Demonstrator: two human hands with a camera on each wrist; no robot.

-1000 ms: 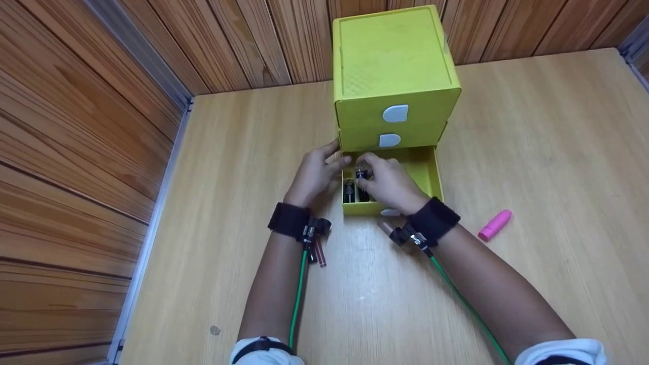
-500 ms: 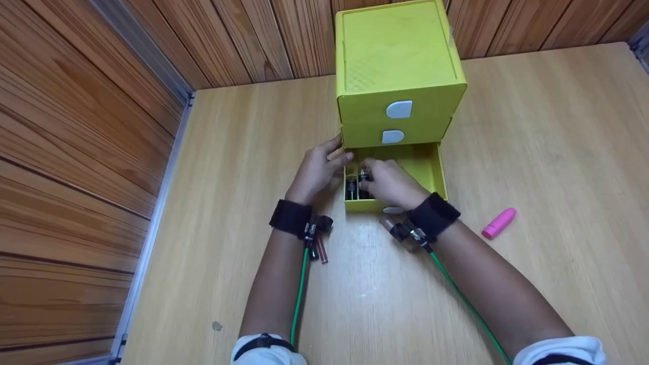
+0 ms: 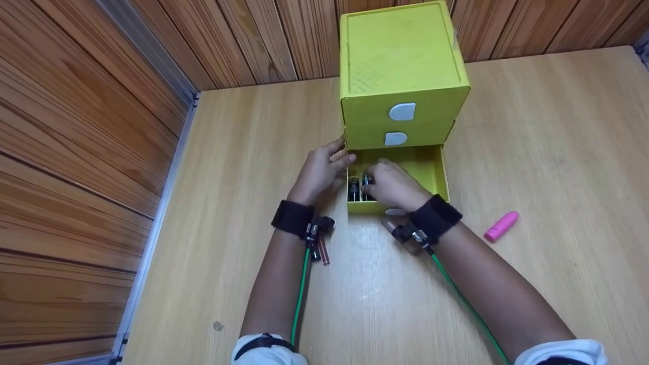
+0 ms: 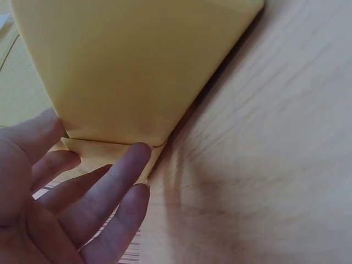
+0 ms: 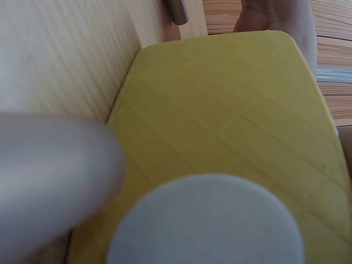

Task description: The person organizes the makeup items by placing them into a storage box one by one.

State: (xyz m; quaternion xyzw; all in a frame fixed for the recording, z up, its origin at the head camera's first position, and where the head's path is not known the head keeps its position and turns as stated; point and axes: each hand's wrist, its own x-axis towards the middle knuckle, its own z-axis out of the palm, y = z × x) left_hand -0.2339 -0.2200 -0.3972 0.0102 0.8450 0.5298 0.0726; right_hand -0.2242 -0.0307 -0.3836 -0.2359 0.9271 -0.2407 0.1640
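Inside the yellow drawer [image 3: 366, 208], the right hand [image 3: 396, 186] pinches one dark tube [image 3: 366, 193] beside another tube [image 3: 353, 190]; beside the drawer, the left hand [image 3: 315, 172] has relaxed fingers.

Wooden table [image 3: 552, 157]: yellow drawer unit [image 3: 405, 56], pink tube [image 3: 501, 226], reddish stick [image 3: 323, 251]

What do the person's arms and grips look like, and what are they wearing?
The left grip and right grip have no gloves. The left wrist has a wide black band, a little dark camera and a thin green cable. The right wrist matches. Up each arm is a white sleeve with a thin black strap round it.
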